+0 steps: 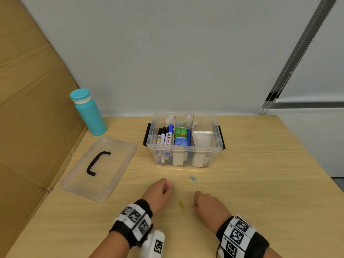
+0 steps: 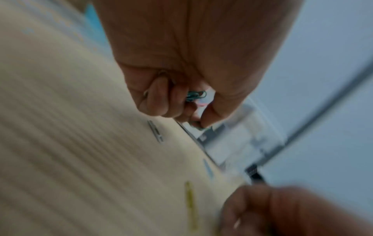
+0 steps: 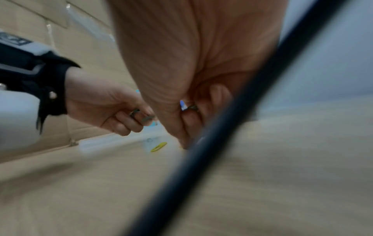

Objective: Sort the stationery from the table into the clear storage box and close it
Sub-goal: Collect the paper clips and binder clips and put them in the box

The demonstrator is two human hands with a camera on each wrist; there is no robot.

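Two clips lie loose on the bench [image 1: 251,164] between my hands and the box [image 1: 184,146]: a yellow clip [image 1: 181,205] and a blue clip [image 1: 193,178]. The yellow one sits in the gap between my wrists, just beside the right hand [image 1: 208,205] and a little farther from the left hand [image 1: 158,192]. Its long axis runs roughly away from me, tilted slightly leftward at the far end. The blue one lies nearer the box, ahead of both hands.

My left hand is curled around a small bunch of clips; the left wrist view shows green clips [image 2: 195,95] tucked under the bent fingers, with one grey clip [image 2: 155,133] on the wood just below that fist. My right hand is also curled, and the right wrist view shows something small and dark pinched among its fingers, likely clips, though blur keeps me from being sure.

I judge the right hand better placed for the yellow clip: it lies just to that hand's left. The box stands open, pens and erasers already in it, its lid [image 1: 98,168] lying off to the left.
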